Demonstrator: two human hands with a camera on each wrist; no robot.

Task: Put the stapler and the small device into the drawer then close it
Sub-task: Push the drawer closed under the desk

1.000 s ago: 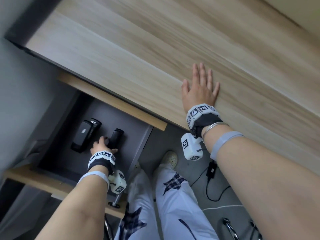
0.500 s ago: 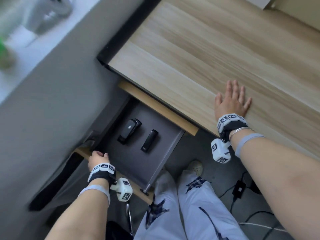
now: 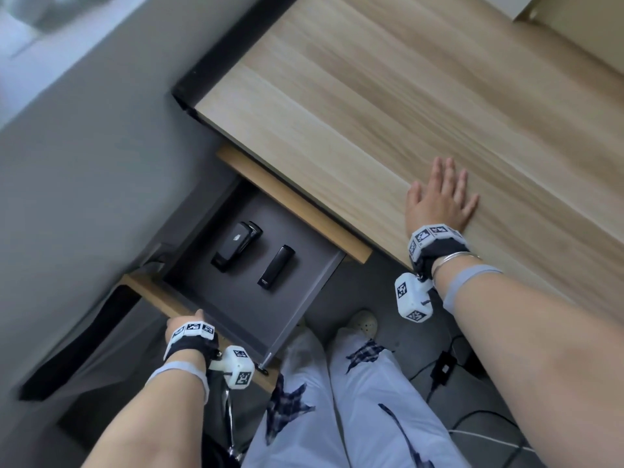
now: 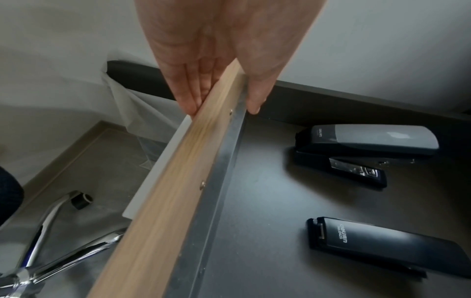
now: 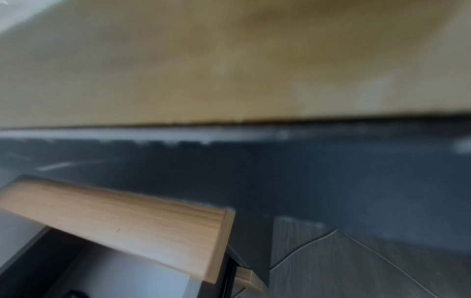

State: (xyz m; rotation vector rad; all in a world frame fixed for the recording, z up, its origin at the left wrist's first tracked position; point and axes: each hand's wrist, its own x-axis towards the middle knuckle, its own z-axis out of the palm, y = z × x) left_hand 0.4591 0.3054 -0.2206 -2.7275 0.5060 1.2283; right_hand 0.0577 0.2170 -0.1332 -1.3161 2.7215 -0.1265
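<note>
- Left hand (image 4: 219, 50) pinching drawer (image 3: 236, 309) front, thumb inside.
- Stapler (image 3: 236, 245) at 10 o'clock of device (image 3: 276, 268), apart.
- Right hand (image 3: 439, 201) flat, fingers spread, on desk (image 3: 371, 96).
- Chair base (image 4: 58, 242) below drawer.

Drawer (image 3: 304, 298) open, top access free. Stapler (image 3: 236, 246) and small device (image 3: 276, 268) lie apart with a bare gap between; bare floor toward front panel (image 4: 163, 201). Desk edge (image 3: 304, 211) overhangs the back.
</note>
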